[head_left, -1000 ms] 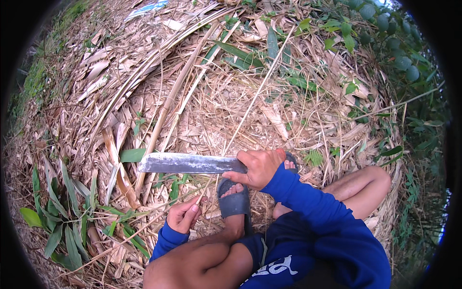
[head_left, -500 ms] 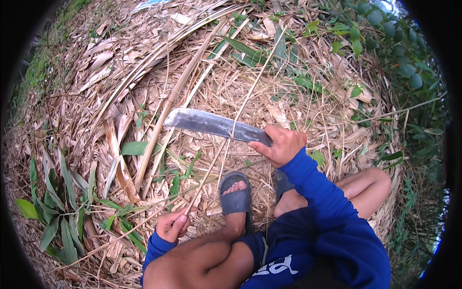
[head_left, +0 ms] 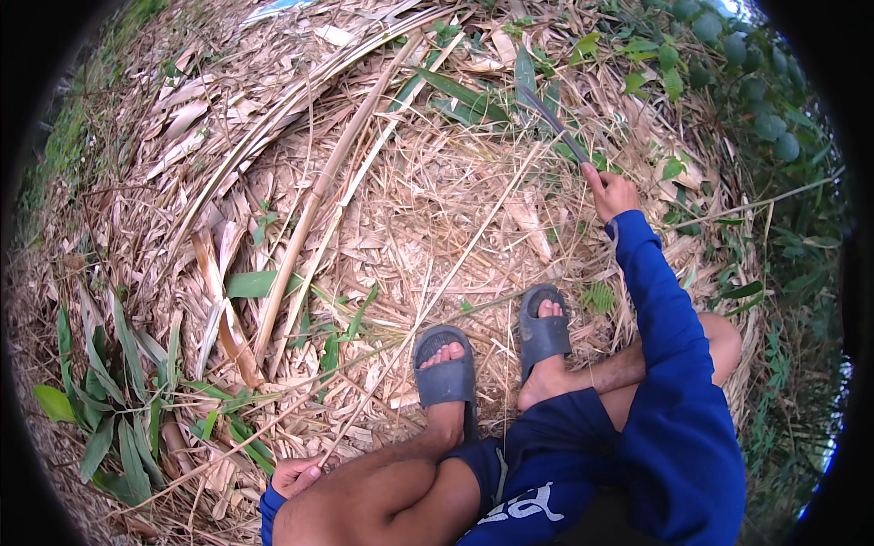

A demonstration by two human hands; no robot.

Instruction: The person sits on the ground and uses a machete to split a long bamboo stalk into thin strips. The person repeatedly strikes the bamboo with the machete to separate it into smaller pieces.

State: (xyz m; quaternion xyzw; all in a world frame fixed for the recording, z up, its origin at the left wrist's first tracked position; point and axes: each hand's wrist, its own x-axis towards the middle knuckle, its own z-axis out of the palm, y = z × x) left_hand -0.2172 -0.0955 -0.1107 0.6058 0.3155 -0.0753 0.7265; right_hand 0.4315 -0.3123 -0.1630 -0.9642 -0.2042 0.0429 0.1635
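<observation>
On the left, beside the bent left leg (head_left: 373, 496), the left hand (head_left: 296, 476) is being held low, the near end of a thin straw-coloured strip (head_left: 446, 286) being pinched between its thumb and fingers. The strip is being held slanting forward and rightward from that hand, past the left slide sandal (head_left: 444, 369), across dry leaf litter (head_left: 391, 218). Farther right, ahead of the right slide sandal (head_left: 545, 335), a machete (head_left: 557, 126) is being gripped in the curled right hand (head_left: 614, 194), its blade being pointed forward and leftward, near a green leaf (head_left: 524, 73).
</observation>
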